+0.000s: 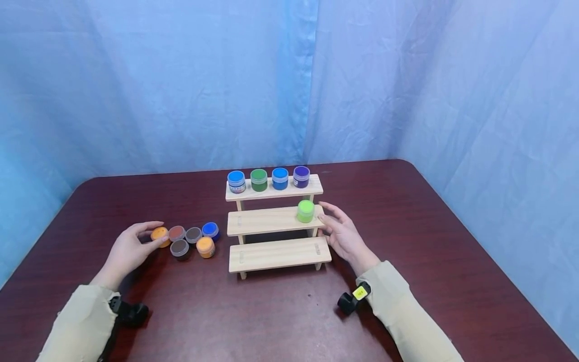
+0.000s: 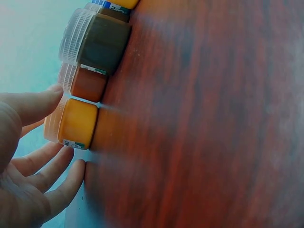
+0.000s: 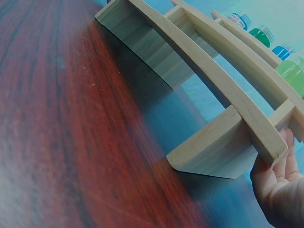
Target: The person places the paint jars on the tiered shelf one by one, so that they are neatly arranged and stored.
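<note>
My left hand (image 1: pixel 131 249) is at the left group of small paint jars, thumb and fingers around an orange jar (image 1: pixel 160 237) that stands on the table. In the left wrist view the thumb is by the lid of this orange jar (image 2: pixel 78 122), with the other fingers on its near side. My right hand (image 1: pixel 346 239) holds the right end of a three-step wooden rack (image 1: pixel 267 221), at the middle step. A light green jar (image 1: pixel 305 211) stands on that step, close to the thumb. The right wrist view shows the fingers (image 3: pixel 287 152) partly hidden behind the lower step.
Beside the orange jar stand a reddish-brown jar (image 1: pixel 177 234), two dark jars, a blue jar (image 1: pixel 210 230) and another orange jar (image 1: pixel 205 247). The top step carries several jars, including a green one (image 1: pixel 259 180) and a purple one (image 1: pixel 301 177). A blue curtain (image 1: pixel 203 90) hangs behind the table.
</note>
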